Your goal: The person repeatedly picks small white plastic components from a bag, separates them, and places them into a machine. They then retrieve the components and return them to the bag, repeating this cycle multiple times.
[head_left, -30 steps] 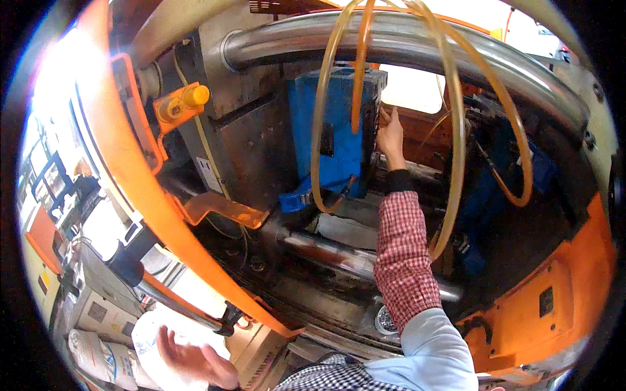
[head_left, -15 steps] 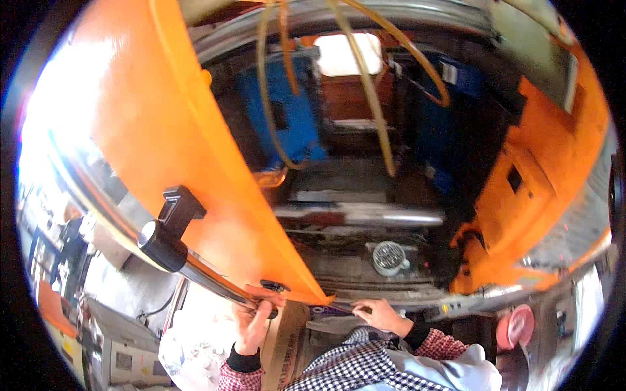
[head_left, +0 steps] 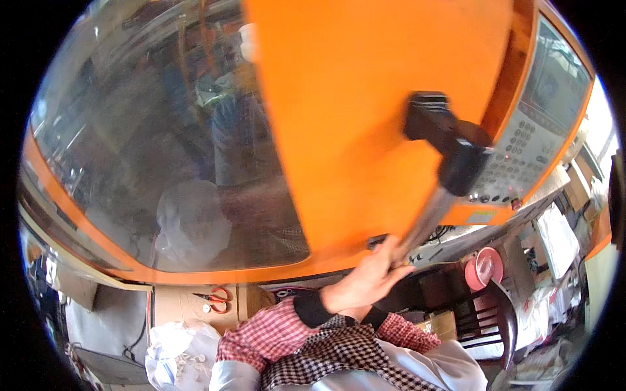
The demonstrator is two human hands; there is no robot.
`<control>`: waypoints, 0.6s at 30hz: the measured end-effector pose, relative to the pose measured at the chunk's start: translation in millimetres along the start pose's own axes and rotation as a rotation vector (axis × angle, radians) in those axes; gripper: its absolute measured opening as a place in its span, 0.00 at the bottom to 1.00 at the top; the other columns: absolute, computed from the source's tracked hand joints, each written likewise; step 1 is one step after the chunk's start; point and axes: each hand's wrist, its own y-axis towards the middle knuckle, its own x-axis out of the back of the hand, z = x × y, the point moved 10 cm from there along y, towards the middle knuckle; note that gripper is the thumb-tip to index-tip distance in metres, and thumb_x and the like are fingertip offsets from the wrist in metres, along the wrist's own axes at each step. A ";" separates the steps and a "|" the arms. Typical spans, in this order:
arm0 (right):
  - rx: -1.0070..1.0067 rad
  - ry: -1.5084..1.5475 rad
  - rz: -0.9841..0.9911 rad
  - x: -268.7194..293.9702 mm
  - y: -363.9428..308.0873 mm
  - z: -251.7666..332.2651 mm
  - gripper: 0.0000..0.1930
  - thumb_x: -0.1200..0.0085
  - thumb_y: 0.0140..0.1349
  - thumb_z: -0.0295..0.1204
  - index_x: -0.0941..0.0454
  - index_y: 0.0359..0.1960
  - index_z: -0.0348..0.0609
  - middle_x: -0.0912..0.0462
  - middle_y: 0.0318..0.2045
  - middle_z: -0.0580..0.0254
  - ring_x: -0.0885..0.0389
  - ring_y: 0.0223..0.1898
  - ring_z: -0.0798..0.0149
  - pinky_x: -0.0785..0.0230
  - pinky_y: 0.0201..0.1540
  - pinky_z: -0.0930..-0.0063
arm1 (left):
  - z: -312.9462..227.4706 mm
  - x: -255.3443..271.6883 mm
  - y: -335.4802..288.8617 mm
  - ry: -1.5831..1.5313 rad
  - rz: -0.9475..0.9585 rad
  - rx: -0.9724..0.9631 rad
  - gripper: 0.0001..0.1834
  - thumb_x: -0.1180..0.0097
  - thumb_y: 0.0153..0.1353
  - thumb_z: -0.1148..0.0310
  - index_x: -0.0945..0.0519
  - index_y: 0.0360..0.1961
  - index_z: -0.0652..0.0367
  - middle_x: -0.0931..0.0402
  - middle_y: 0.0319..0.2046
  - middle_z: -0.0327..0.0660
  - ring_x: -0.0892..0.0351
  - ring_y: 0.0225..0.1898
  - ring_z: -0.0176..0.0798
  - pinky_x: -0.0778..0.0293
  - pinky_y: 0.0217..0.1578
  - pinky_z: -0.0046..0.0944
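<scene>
Head view: scissors [head_left: 213, 299] with orange grips lie on cardboard at lower left, under window [head_left: 163, 150] of orange door [head_left: 365, 124]. Left hand [head_left: 365, 280] closed around lower end of door's long handle [head_left: 435, 195], near door's bottom edge. Right hand hidden, probably behind left wrist; grip unreadable. Control panel [head_left: 521, 156] at right.

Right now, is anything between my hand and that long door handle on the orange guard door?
Nothing visible. One hand is already closed around the lower end of the metal handle bar on the orange door. Which hand it is cannot be told; the other is hidden.
</scene>
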 end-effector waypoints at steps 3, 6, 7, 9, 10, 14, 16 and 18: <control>-0.045 0.182 0.071 -10.1 -3.5 -5.4 0.09 0.44 0.52 0.32 0.21 0.29 0.39 0.21 0.26 0.50 0.22 0.31 0.52 0.31 0.35 0.58 | -3.2 -34.7 22.7 -0.035 0.062 -0.006 0.21 0.47 0.60 0.68 0.40 0.49 0.64 0.32 0.31 0.55 0.30 0.34 0.56 0.34 0.34 0.48; -0.128 0.357 0.140 -17.5 -12.1 -17.1 0.09 0.44 0.54 0.32 0.21 0.30 0.39 0.21 0.25 0.51 0.22 0.29 0.54 0.31 0.34 0.59 | -9.7 -65.0 42.4 -0.065 0.139 0.030 0.21 0.50 0.61 0.68 0.41 0.50 0.66 0.34 0.37 0.60 0.34 0.38 0.63 0.35 0.40 0.53; -0.155 0.412 0.161 -20.7 -14.7 -19.5 0.09 0.45 0.55 0.33 0.21 0.30 0.39 0.21 0.25 0.51 0.22 0.29 0.55 0.31 0.33 0.60 | -14.9 -72.9 48.1 -0.098 0.172 -0.011 0.20 0.52 0.62 0.68 0.42 0.50 0.67 0.35 0.37 0.60 0.35 0.38 0.62 0.36 0.41 0.52; -0.228 0.525 0.192 -26.1 -19.2 -28.1 0.09 0.45 0.56 0.33 0.21 0.31 0.38 0.21 0.25 0.52 0.22 0.28 0.57 0.30 0.32 0.61 | -16.9 -86.8 58.0 -0.085 0.108 -0.122 0.23 0.49 0.61 0.66 0.42 0.51 0.68 0.35 0.39 0.61 0.34 0.40 0.62 0.36 0.41 0.52; -0.250 0.577 0.197 -27.3 -19.4 -31.6 0.09 0.45 0.56 0.33 0.21 0.31 0.38 0.21 0.24 0.53 0.22 0.28 0.57 0.30 0.32 0.62 | -17.6 -91.6 60.9 -0.068 0.113 -0.158 0.24 0.50 0.62 0.66 0.43 0.51 0.69 0.35 0.40 0.60 0.34 0.40 0.61 0.36 0.42 0.52; -0.319 0.815 0.180 -35.1 -7.6 -44.4 0.10 0.46 0.58 0.33 0.20 0.32 0.38 0.20 0.23 0.54 0.22 0.26 0.61 0.30 0.30 0.64 | -29.1 -79.8 60.3 -0.042 0.072 -0.222 0.21 0.51 0.61 0.68 0.42 0.49 0.68 0.35 0.40 0.58 0.34 0.41 0.59 0.37 0.43 0.49; -0.332 0.948 0.141 -42.1 9.6 -55.0 0.10 0.46 0.59 0.33 0.20 0.33 0.38 0.20 0.23 0.55 0.22 0.25 0.62 0.30 0.29 0.65 | -25.7 -88.7 65.1 -0.111 0.116 -0.213 0.19 0.48 0.58 0.71 0.42 0.45 0.67 0.37 0.37 0.55 0.35 0.40 0.56 0.40 0.42 0.50; -0.400 0.756 0.272 -8.0 43.4 -24.9 0.11 0.48 0.63 0.34 0.19 0.34 0.38 0.22 0.22 0.62 0.25 0.23 0.73 0.32 0.26 0.72 | -22.2 -85.2 66.4 -0.033 0.097 -0.143 0.27 0.43 0.54 0.68 0.40 0.49 0.72 0.37 0.43 0.56 0.36 0.46 0.55 0.39 0.46 0.51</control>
